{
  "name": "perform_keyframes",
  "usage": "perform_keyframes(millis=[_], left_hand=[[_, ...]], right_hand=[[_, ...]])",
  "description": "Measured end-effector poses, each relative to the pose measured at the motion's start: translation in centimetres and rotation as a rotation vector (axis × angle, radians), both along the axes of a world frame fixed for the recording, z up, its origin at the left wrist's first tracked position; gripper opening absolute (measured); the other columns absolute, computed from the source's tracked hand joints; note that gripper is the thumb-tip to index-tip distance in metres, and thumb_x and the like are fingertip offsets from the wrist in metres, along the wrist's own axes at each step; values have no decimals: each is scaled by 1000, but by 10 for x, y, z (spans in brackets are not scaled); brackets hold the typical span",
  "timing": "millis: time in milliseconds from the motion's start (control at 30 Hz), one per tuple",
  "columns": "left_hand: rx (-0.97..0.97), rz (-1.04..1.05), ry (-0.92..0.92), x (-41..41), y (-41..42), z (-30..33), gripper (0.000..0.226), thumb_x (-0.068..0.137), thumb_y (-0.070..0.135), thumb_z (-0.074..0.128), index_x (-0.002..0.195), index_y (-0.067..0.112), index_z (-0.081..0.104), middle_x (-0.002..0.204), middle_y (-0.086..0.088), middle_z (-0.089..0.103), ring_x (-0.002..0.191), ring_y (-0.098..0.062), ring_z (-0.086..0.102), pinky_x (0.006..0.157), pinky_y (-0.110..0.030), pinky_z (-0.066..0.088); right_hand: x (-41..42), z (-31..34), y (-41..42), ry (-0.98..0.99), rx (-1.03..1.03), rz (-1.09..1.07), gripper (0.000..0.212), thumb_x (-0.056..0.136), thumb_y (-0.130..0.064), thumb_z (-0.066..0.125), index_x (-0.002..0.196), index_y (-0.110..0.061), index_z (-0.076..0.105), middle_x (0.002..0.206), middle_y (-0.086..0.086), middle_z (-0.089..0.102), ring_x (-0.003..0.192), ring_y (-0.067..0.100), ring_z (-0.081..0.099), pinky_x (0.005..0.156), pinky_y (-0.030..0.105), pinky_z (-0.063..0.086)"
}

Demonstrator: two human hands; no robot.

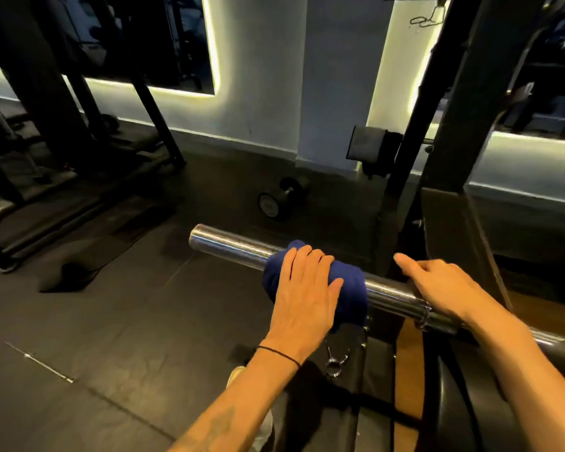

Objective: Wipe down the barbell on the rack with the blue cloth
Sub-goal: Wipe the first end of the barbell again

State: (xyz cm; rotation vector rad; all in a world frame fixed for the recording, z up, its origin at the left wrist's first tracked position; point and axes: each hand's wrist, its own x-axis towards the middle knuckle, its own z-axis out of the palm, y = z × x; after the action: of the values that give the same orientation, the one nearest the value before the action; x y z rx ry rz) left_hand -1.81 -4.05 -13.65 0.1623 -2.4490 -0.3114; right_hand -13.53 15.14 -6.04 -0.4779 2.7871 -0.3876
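A chrome barbell (229, 243) lies on the rack, its free sleeve end pointing up and left. A dark blue cloth (353, 288) is wrapped over the sleeve about midway along. My left hand (304, 288) lies flat on top of the cloth and presses it onto the bar, fingers and thumb fairly straight. My right hand (444, 285) sits on the bar just right of the cloth, near the sleeve collar, with its fingers curled over the bar and the index finger stretched out to the left.
Black rack uprights (450, 125) rise behind the bar at right. A dumbbell (279, 197) lies on the dark rubber floor beyond the bar's end. A spring collar (335, 360) hangs below the cloth. Another machine frame (79, 197) stands at left.
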Motion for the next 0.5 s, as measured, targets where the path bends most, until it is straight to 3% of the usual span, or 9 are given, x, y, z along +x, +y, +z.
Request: perform_keyframes(millis=[100,200,300,367,433,500], left_hand=[[3,-26,-15,4,1,-2,39,94,36,57,126,15,53,129,-3,54,128,-24,44,116,-46,27],[-59,-102,-64,-3,-10,10,36,97,48,46,116,18,56,111,2,56,109,-21,48,111,-41,30],[-152,-78,-136,-12,-35,23,43,97,55,34,100,22,61,92,3,58,88,-19,50,92,-37,39],[-191,-6,-174,-13,-63,29,47,97,54,27,86,23,61,82,2,60,80,-19,53,83,-38,42],[-233,104,-231,-13,-98,37,50,97,51,20,76,24,56,76,0,61,74,-22,56,79,-42,43],[-318,199,-324,-8,-121,45,47,99,46,21,78,23,56,78,-2,64,74,-24,57,78,-43,44]], right_hand=[[9,-2,5,154,265,161,44,104,-47,28,135,-30,54,95,-3,54,73,12,47,67,28,36],[23,-8,6,426,415,232,39,103,-46,36,139,-33,44,92,-4,57,77,14,57,61,25,45],[30,-12,6,443,212,82,43,103,-51,28,107,-29,65,69,-8,55,61,10,53,51,25,38],[35,-20,6,488,29,-6,50,102,-53,31,77,-26,64,60,-8,54,54,9,53,49,26,38],[39,-26,6,597,-72,4,50,102,-52,35,66,-25,57,60,-8,52,54,10,51,49,29,38],[42,-32,7,700,-100,27,44,101,-44,41,67,-22,56,63,-7,48,56,14,48,49,29,34]])
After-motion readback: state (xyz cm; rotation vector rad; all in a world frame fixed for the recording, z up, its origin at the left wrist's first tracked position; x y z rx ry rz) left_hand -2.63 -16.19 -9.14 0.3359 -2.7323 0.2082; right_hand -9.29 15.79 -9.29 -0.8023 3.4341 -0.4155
